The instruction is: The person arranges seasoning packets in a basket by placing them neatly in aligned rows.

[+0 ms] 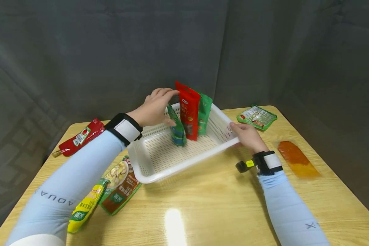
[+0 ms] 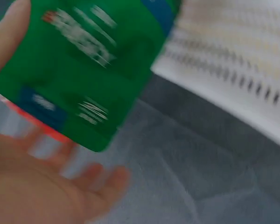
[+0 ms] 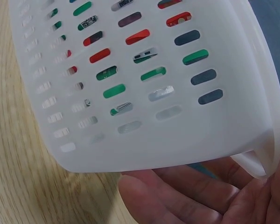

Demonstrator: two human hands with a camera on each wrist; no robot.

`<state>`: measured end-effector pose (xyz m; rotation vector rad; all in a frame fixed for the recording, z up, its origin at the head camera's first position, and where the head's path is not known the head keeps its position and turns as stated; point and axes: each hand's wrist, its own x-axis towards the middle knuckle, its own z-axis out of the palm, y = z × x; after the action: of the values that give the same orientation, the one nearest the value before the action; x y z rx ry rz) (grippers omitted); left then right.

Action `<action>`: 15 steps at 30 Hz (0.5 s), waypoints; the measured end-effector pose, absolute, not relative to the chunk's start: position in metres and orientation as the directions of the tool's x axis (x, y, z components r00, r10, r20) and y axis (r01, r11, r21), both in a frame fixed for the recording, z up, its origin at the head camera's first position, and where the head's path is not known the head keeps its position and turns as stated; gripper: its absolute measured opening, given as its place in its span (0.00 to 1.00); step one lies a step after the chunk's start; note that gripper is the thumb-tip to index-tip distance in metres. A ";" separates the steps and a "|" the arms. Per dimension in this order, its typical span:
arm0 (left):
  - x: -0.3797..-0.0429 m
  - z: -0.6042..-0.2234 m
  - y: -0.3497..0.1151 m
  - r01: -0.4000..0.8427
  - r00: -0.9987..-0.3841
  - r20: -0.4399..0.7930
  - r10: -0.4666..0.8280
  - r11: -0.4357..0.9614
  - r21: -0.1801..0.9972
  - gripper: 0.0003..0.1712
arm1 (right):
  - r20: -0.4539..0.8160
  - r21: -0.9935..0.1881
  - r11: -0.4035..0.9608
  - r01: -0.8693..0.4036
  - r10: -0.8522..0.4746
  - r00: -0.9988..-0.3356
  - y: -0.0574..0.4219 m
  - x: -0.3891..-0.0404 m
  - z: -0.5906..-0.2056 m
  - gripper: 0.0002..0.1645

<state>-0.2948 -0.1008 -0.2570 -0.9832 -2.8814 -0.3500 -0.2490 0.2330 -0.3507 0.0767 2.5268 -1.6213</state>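
A white plastic basket point(image 1: 184, 166) is tilted above the wooden table. In it stand a green-and-blue packet point(image 1: 177, 135), a tall red packet point(image 1: 189, 112) and a lighter green packet point(image 1: 205, 114), side by side. My right hand point(image 1: 248, 136) grips the basket's right rim, thumb on top; in the right wrist view its fingers point(image 3: 177, 191) lie along the basket's outside. My left hand point(image 1: 156, 105) reaches over the basket's back edge, thumb beside the green-and-blue packet and fingers stretched to the red packet's top. In the left wrist view the fingers are spread and blurred near the green-and-blue packet point(image 2: 88, 65).
On the left lie a red ketchup pouch point(image 1: 83, 138), a brown-and-green packet point(image 1: 120, 186) and a yellow pouch point(image 1: 87, 206). A green packet point(image 1: 257, 117) lies at the back right, an orange sachet point(image 1: 296, 159) nearer. A dark curtain point(image 1: 141, 51) hangs behind the table.
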 end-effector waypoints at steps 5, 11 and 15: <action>-0.272 -0.260 -0.114 0.320 -0.915 -0.024 0.403 0.759 0.567 0.77 | -0.151 -0.919 0.376 0.122 -0.049 -0.987 0.227 -0.256 -0.354 0.40; -0.270 -0.273 -0.105 -0.038 -0.913 -0.238 0.331 0.511 0.859 0.72 | -0.140 -0.922 0.369 0.114 -0.043 -0.989 0.225 -0.259 -0.352 0.39; -0.278 -0.286 -0.090 -0.214 -0.806 -0.409 0.427 0.434 0.875 0.59 | -0.147 -0.916 0.382 0.123 -0.035 -0.988 0.229 -0.260 -0.351 0.40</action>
<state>-0.2782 -0.0896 -0.2857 -0.2657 -3.1189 -2.0810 -0.2596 0.2286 -0.3510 0.0791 2.4900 -1.6700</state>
